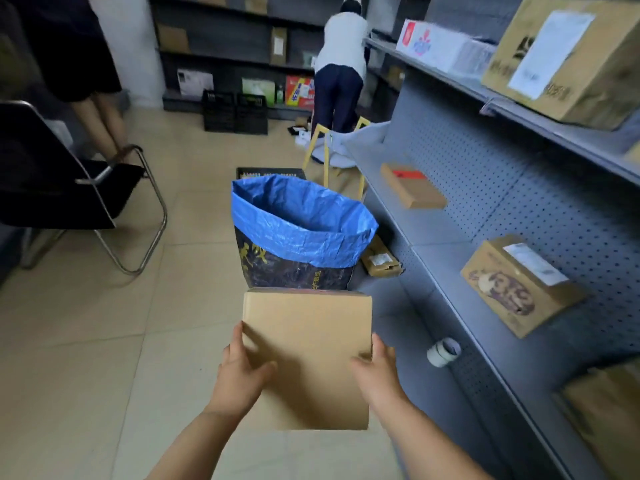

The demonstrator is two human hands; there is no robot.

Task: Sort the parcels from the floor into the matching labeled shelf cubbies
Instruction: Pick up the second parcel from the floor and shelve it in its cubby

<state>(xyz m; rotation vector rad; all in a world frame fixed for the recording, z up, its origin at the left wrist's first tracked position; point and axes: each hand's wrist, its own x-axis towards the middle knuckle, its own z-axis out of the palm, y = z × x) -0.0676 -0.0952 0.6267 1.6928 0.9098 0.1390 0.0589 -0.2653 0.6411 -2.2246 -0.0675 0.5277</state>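
Note:
A plain brown cardboard parcel [308, 344] is held in front of me, above the tiled floor. My left hand [242, 368] grips its left edge and my right hand [375, 370] grips its right edge. Just beyond it stands a large woven sack [298, 233] with a blue rolled-down rim, open at the top. The grey metal shelf unit [429, 233] runs along the right. On it lie a flat brown box with a red label [412, 185], a printed carton [519, 285] and, higher up, a big carton [568, 57].
A roll of tape [443, 351] lies on the lowest shelf. A small brown parcel [381, 261] leans on the floor beside the sack. A black chair [69, 188] stands at left. A person [341, 67] bends near a yellow stool [332, 154]; black crates [235, 112] sit behind.

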